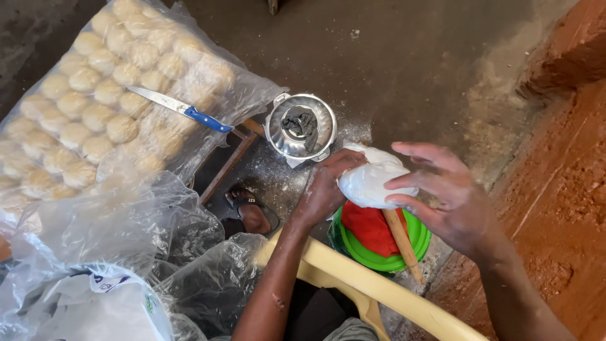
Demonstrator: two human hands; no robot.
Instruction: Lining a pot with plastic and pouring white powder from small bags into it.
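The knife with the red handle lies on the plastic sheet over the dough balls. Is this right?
Not quite. In the head view the knife has a blue handle, not red. It does lie on the clear plastic sheet over the dough balls.

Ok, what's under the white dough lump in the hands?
Below the white dough lump sits a green bowl holding something red and a wooden stick. The lump and the left hand cover the bowl's far part.
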